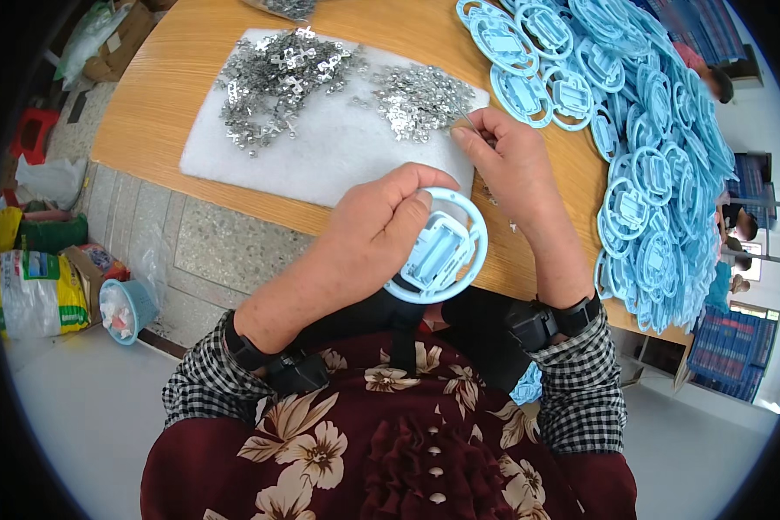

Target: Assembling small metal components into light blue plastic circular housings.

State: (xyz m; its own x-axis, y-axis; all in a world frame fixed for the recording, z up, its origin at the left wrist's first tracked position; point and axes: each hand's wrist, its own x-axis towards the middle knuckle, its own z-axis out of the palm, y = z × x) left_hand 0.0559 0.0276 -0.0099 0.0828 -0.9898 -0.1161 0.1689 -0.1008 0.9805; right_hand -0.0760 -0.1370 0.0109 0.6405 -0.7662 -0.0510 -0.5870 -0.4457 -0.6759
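My left hand (377,230) is closed on the rim of a light blue oval plastic part (442,247), holding it above my lap near the table's front edge. A rectangular recess shows in the middle of the part. Further right and forward, my right hand (511,156) is closed in a pinch at the right edge of a white foam sheet (321,178). A thin dark sliver shows at its fingertips, too small to name. Just beyond those fingertips lies a spread of small shiny metal pieces (420,104). A taller heap of metal clips (277,82) sits on the sheet's left half.
A large pile of matching blue plastic parts (641,173) covers the right side of the wooden table (160,95). A bag of metal pieces (290,7) lies at the far edge. On the floor at left stand a blue basket (134,312) and a yellow-green sack (43,295).
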